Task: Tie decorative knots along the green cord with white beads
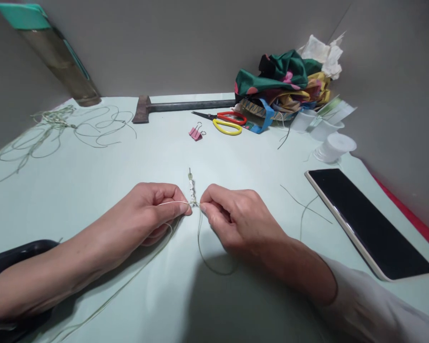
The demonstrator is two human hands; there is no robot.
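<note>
A short knotted cord braid point(192, 189), white and pale green with a small loop at its top, lies upright in the view between my two hands. My left hand point(157, 209) pinches a thin pale cord at the braid's lower end, and more green strands run from under it toward the bottom left. My right hand point(236, 214) is closed in a pinch on a thin green cord point(200, 238) just right of the braid. That cord hangs down and curls in a loop below my right hand. The fingertips partly hide the braid's bottom.
Behind lie a pink binder clip point(196, 133), scissors point(229, 125) and a hammer point(186, 105). A cord tangle point(57, 116) and a bottle point(57, 62) are at left. At right are a phone point(368, 221), thread spools point(334, 147) and a heap of fabric point(282, 78).
</note>
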